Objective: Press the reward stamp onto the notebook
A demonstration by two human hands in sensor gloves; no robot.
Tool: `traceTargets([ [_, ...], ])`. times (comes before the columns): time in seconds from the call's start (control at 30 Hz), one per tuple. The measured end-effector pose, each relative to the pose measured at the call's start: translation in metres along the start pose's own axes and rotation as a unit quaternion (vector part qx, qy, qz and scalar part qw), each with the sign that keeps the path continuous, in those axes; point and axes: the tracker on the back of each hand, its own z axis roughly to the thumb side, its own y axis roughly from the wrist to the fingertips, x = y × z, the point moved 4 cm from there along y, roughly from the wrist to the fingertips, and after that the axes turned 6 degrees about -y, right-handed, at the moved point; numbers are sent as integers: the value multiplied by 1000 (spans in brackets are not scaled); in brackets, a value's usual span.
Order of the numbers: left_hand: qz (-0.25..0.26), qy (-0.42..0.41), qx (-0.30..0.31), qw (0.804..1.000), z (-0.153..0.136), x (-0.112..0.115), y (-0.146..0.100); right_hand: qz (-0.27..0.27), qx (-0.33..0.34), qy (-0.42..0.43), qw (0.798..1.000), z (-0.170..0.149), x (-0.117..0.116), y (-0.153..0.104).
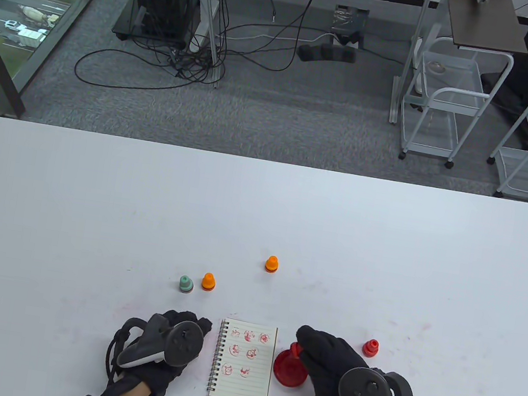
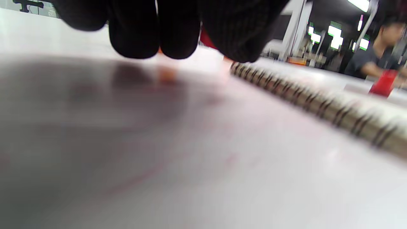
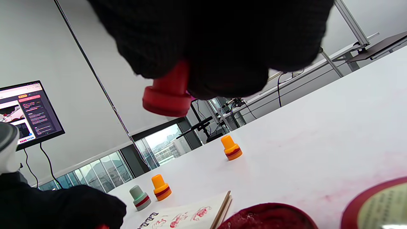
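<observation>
The spiral notebook [image 1: 243, 361] lies open near the table's front edge, with several red stamp marks on its page. My right hand [image 1: 308, 348] pinches a small red stamp [image 1: 294, 349] and holds it just above the round red ink pad [image 1: 288, 373], right of the notebook. In the right wrist view the stamp [image 3: 167, 95] hangs face down from my fingers, clear above the pad [image 3: 267, 218]. My left hand [image 1: 195, 329] rests on the table, holding nothing, with its fingertips [image 2: 178, 35] at the notebook's spiral edge [image 2: 318, 101].
Two orange stamps [image 1: 272, 264] [image 1: 208, 281] and a grey-green stamp [image 1: 186, 284] stand beyond the notebook. A small red stamp-shaped piece [image 1: 371, 348] stands right of my right hand. A red-rimmed disc [image 3: 381, 203] lies beside the ink pad in the right wrist view.
</observation>
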Motion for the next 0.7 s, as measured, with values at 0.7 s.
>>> traceTargets([
  [0.7,95,-173,147,969,57,-25,-14,-26,76,97,992,56,-7,-8],
])
